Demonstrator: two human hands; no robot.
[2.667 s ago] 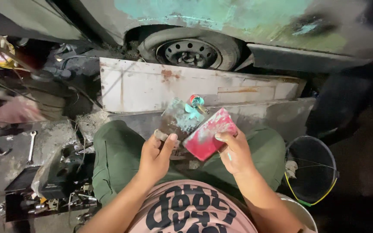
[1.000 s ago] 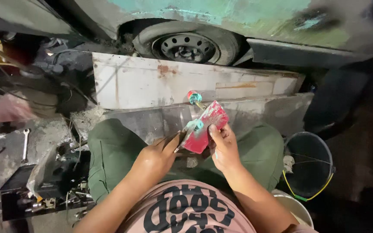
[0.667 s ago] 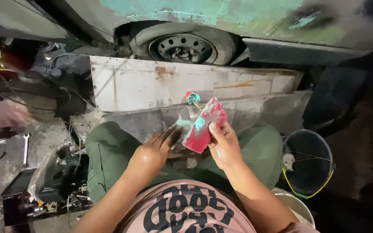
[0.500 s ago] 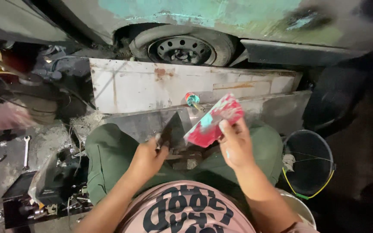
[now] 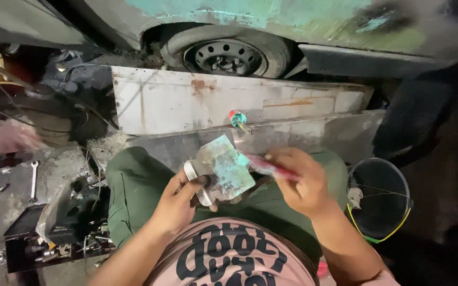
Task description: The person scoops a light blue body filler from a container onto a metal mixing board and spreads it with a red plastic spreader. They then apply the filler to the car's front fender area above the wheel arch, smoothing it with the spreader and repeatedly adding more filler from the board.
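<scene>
I sit with green trousers [image 5: 133, 185] and look down at my lap. My left hand [image 5: 178, 198] holds a flat metal piece [image 5: 223, 169] smeared with teal paint, face up. My right hand [image 5: 300, 182] grips a thin red-stained pad [image 5: 269, 165], edge-on, its tip touching the right side of the metal piece. A small tool with a red and teal handle [image 5: 238, 120] lies on the metal sheet [image 5: 303, 135] just beyond my knees.
A car wheel [image 5: 223, 53] and teal-painted car body [image 5: 271, 18] rise ahead. A white rusty panel [image 5: 186, 100] leans below them. A black bucket [image 5: 380, 198] stands at my right. Tools, a spanner [image 5: 33, 177] and a dark toolbox [image 5: 54, 233] lie at my left.
My right hand has turned the red pad from face-up to edge-on and lowered it. The teal-smeared metal piece in my left hand now shows uncovered.
</scene>
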